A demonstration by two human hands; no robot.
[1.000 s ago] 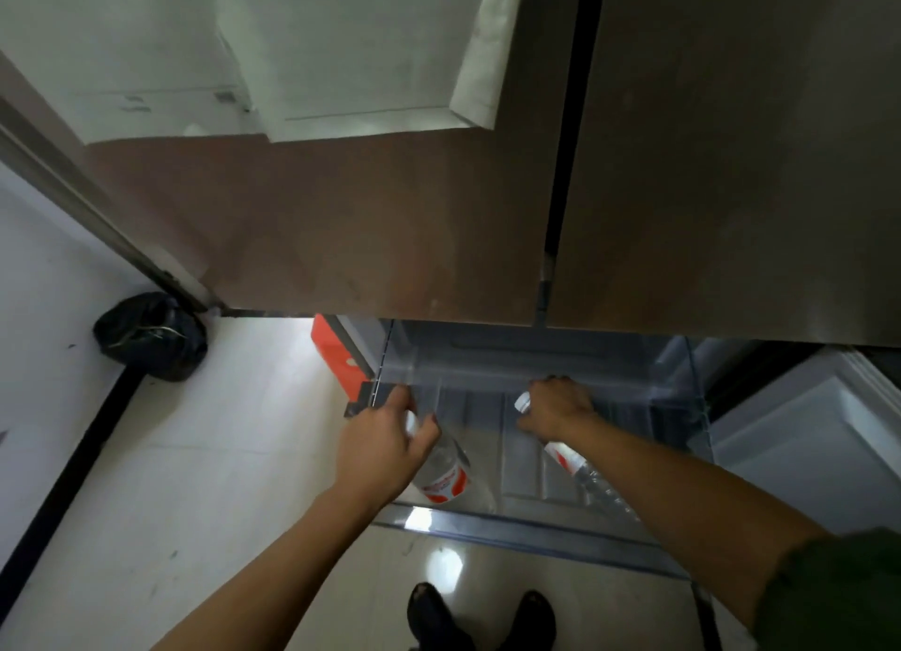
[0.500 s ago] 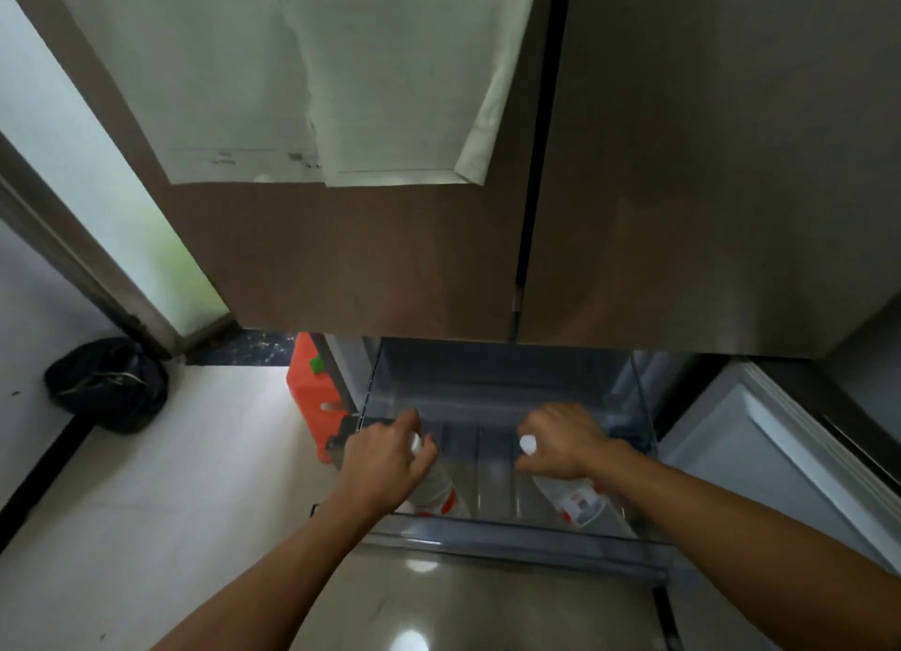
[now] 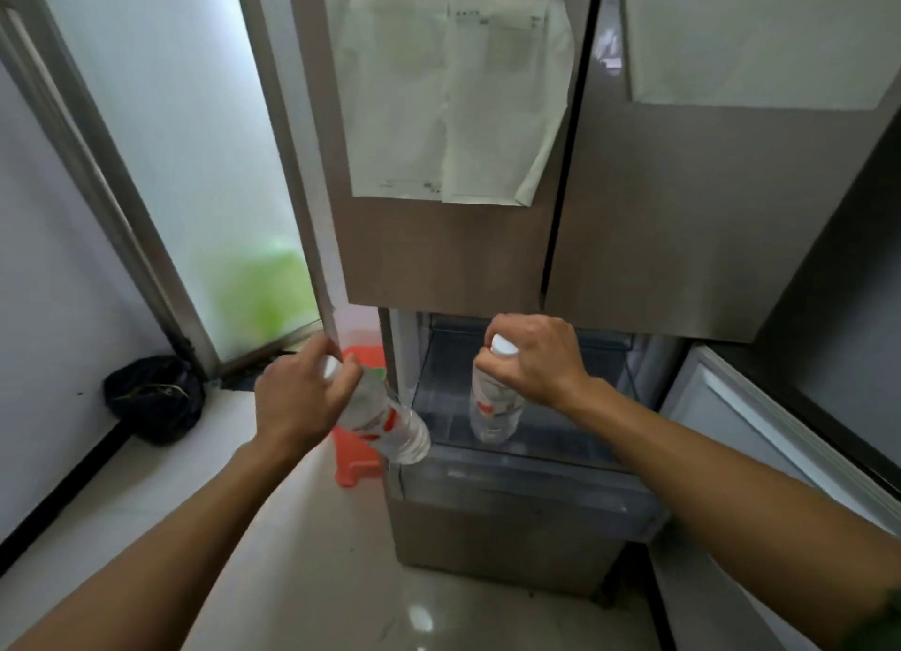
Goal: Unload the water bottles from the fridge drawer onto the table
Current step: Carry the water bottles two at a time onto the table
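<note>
My left hand (image 3: pixel 300 399) grips the neck of a clear water bottle (image 3: pixel 390 426) with a white cap and red label, tilted with its base toward the drawer's left edge. My right hand (image 3: pixel 536 360) grips the neck of a second bottle (image 3: pixel 492 414), which hangs upright over the open fridge drawer (image 3: pixel 526 470). The drawer is pulled out below the closed upper doors; its clear bin shows no other bottle. No table is in view.
Papers (image 3: pixel 453 99) are stuck on the closed upper fridge door. An orange stool (image 3: pixel 353 460) stands left of the drawer. A black bag (image 3: pixel 153 397) lies on the floor by the glass door. A white open door panel (image 3: pixel 731 436) stands at the right.
Both hands have lifted their bottles up out of the drawer; the left one has swung out past the drawer's left edge. My view has risen and moved back.
</note>
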